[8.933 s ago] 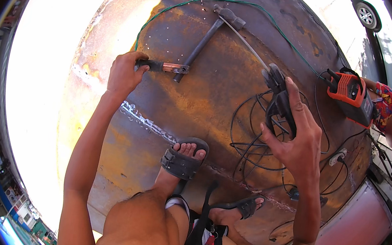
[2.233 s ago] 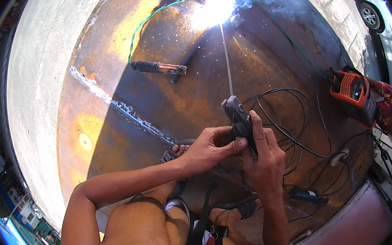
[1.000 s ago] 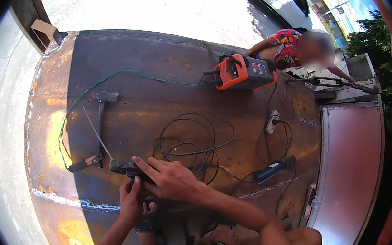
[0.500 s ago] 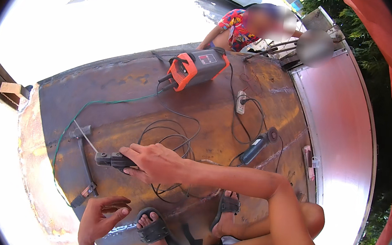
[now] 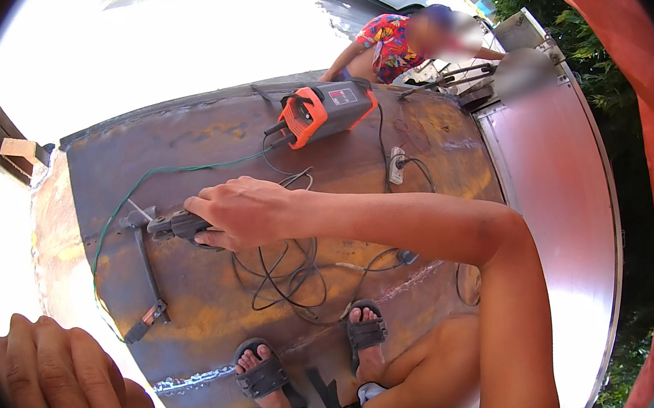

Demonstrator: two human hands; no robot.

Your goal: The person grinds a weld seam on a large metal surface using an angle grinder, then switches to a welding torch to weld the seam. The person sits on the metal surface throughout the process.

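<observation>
My right hand is closed round a black welding electrode holder, held left of centre above the rusty steel plate. A thin pale electrode sticks out of its jaws toward the upper left. Close by lies a dark metal bar with a short round piece at its far end. A clamp with copper-coloured jaws sits at the bar's near end. My left hand is large at the lower left, back upward, fingers curled; anything inside it is hidden.
An orange and black welding machine stands at the far side. Cables coil in the middle, and a green wire runs leftward. A power strip lies to the right. Another person crouches beyond the far edge. My sandalled feet are on the plate.
My right hand has moved away from me and slightly left with the electrode holder, toward the bar's far end. My left hand has risen closer to view, leftward, and its fingers have curled.
</observation>
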